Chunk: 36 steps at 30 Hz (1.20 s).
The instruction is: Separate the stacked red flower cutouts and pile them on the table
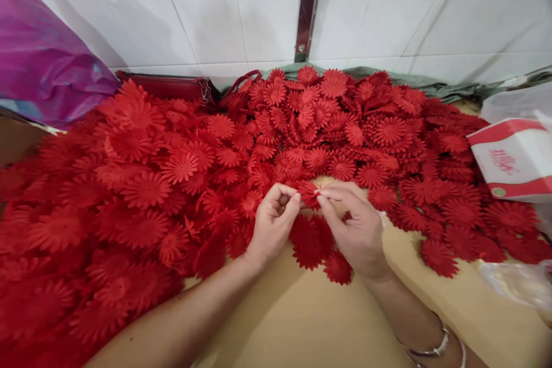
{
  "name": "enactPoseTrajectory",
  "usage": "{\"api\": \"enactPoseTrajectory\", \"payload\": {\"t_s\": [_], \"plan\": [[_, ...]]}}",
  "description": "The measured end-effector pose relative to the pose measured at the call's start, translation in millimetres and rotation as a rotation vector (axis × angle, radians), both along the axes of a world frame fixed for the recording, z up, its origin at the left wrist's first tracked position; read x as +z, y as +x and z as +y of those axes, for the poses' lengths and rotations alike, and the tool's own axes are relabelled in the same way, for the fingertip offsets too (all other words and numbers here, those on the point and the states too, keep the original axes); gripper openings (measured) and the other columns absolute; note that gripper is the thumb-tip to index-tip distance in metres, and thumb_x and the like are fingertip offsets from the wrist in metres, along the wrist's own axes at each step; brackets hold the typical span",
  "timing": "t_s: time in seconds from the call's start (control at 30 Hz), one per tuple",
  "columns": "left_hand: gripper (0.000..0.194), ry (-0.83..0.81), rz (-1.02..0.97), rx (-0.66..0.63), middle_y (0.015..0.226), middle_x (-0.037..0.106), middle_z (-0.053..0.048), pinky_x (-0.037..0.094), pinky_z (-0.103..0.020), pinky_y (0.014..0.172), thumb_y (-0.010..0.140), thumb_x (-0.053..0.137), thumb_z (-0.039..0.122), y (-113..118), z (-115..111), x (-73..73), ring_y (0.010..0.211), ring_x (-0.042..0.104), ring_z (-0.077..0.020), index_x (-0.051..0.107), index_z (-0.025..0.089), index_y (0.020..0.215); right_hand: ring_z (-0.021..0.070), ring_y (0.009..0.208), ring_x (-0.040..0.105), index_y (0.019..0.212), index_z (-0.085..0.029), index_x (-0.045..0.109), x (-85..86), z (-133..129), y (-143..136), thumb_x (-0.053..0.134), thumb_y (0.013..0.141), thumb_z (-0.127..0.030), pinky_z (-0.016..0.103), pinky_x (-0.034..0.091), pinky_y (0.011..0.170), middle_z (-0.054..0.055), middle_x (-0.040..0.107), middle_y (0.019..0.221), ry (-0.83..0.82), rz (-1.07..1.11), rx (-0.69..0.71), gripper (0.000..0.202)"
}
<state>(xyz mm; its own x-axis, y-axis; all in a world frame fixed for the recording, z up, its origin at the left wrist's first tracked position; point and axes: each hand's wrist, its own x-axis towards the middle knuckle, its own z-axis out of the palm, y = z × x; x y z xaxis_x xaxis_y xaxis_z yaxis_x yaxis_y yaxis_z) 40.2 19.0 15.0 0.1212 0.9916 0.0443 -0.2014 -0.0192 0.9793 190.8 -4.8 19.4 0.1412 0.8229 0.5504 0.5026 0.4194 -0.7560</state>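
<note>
White tiled wall [267, 6] stands at twelve o'clock beyond the tan tabletop [276, 322]. From my remote seat, I see the left hand [273, 219] and right hand [357, 229] both pinching one red flower [309, 192], just off centre toward four o'clock; loose petal discs [308, 244] lie at its six. I'd judge this step as fine fingertip handling; the next move calls for light, steady pressure.

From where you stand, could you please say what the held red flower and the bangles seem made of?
Held red flower: matte, perhaps fabric or thin plastic, judging by its dull, slender petals. Bangles: probably polished metal, given their silvery shine.
</note>
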Motion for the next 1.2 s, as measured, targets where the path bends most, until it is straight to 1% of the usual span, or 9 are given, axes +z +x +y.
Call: {"api": "enactPoseTrajectory", "payload": {"t_s": [0.1, 0.23, 0.33, 0.43, 0.6, 0.8, 0.97, 1.1, 1.2], "plan": [[0.029, -0.053, -0.088, -0.049, 0.080, 0.063, 0.002, 0.049, -0.022, 0.073, 0.086, 0.073, 0.043, 0.7, 0.3, -1.1, 0.073, 0.059, -0.0097, 0.060, 0.019, 0.096, 0.0194, 0.098, 0.067, 0.101, -0.025, 0.072, 0.7, -1.5, -1.6, 0.063, 0.094, -0.019, 0.039, 0.054, 0.093, 0.005, 0.071, 0.100, 0.023, -0.094, 0.053, 0.013], [0.039, -0.093, -0.135, -0.085, 0.096, 0.074, -0.002, 0.052, -0.024, 0.080, 0.079, 0.080, 0.035, 1.5, 3.5, -7.6, 0.085, 0.069, -0.0125, 0.059, 0.020, 0.108, 0.0203, 0.102, 0.067, 0.109, -0.024, 0.068, -4.8, 0.1, 1.4, 0.063, 0.094, -0.023, 0.041, 0.054, 0.097, 0.006, 0.071, 0.107, -0.062, 0.081, 0.005, 0.015], [0.036, -0.073, -0.113, -0.060, 0.099, 0.075, -0.004, 0.053, -0.024, 0.082, 0.082, 0.077, 0.033, 1.7, 5.1, -10.5, 0.089, 0.070, -0.0130, 0.059, 0.019, 0.110, 0.0204, 0.102, 0.066, 0.116, -0.024, 0.064, -9.4, 1.8, 3.6, 0.064, 0.094, -0.029, 0.041, 0.054, 0.096, 0.008, 0.069, 0.112, -0.131, 0.149, -0.014, 0.023], [0.036, -0.058, -0.087, -0.040, 0.096, 0.074, -0.003, 0.052, -0.022, 0.076, 0.083, 0.075, 0.030, 1.9, 4.6, -10.2, 0.083, 0.069, -0.0115, 0.058, 0.020, 0.113, 0.0201, 0.102, 0.065, 0.120, -0.024, 0.063, -13.4, 3.4, 4.6, 0.066, 0.092, -0.033, 0.040, 0.054, 0.096, 0.007, 0.069, 0.112, -0.213, 0.185, 0.028, 0.029], [0.038, -0.025, -0.069, -0.037, 0.094, 0.072, -0.002, 0.052, -0.023, 0.074, 0.081, 0.076, 0.029, 3.3, 2.4, -9.2, 0.080, 0.066, -0.0116, 0.058, 0.020, 0.114, 0.0202, 0.109, 0.065, 0.129, -0.024, 0.057, -17.3, 4.9, 3.2, 0.075, 0.084, -0.031, 0.039, 0.054, 0.099, 0.008, 0.067, 0.120, -0.323, 0.316, 0.088, 0.049], [0.037, 0.067, 0.062, 0.036, 0.094, 0.064, 0.000, 0.049, -0.023, 0.074, 0.086, 0.073, 0.028, 2.3, 2.5, -9.8, 0.078, 0.059, -0.0116, 0.059, 0.021, 0.119, 0.0182, 0.092, 0.068, 0.116, -0.022, 0.064, -14.4, 7.1, 3.3, 0.078, 0.081, -0.032, 0.037, 0.056, 0.088, 0.005, 0.073, 0.101, -0.376, 0.455, 0.059, 0.039], [0.037, 0.179, 0.199, 0.152, 0.112, 0.063, -0.005, 0.048, -0.028, 0.087, 0.097, 0.060, 0.029, -1.7, 2.2, -10.3, 0.094, 0.058, -0.0152, 0.052, 0.026, 0.133, 0.0179, 0.090, 0.069, 0.104, -0.023, 0.069, -11.7, 11.5, 5.8, 0.082, 0.075, -0.033, 0.037, 0.056, 0.090, 0.004, 0.076, 0.100, -0.401, 0.710, 0.065, 0.034], [0.018, 0.245, 0.298, 0.147, 0.113, 0.066, -0.006, 0.044, -0.033, 0.101, 0.100, 0.054, 0.028, -4.1, 3.8, -12.6, 0.109, 0.059, -0.0182, 0.066, 0.022, 0.112, 0.0168, 0.092, 0.068, 0.096, -0.024, 0.072, -9.1, 11.4, 6.8, 0.083, 0.075, -0.034, 0.036, 0.052, 0.096, 0.002, 0.076, 0.099, -0.447, 0.799, 0.125, 0.026], [0.021, 0.205, 0.297, 0.098, 0.113, 0.068, -0.007, 0.044, -0.034, 0.103, 0.099, 0.055, 0.031, -4.3, 4.9, -13.0, 0.109, 0.061, -0.0187, 0.068, 0.021, 0.113, 0.0159, 0.090, 0.066, 0.092, -0.025, 0.073, -8.3, 9.6, 5.8, 0.082, 0.078, -0.035, 0.033, 0.051, 0.093, 0.000, 0.075, 0.096, -0.461, 0.800, 0.168, 0.019]]}}
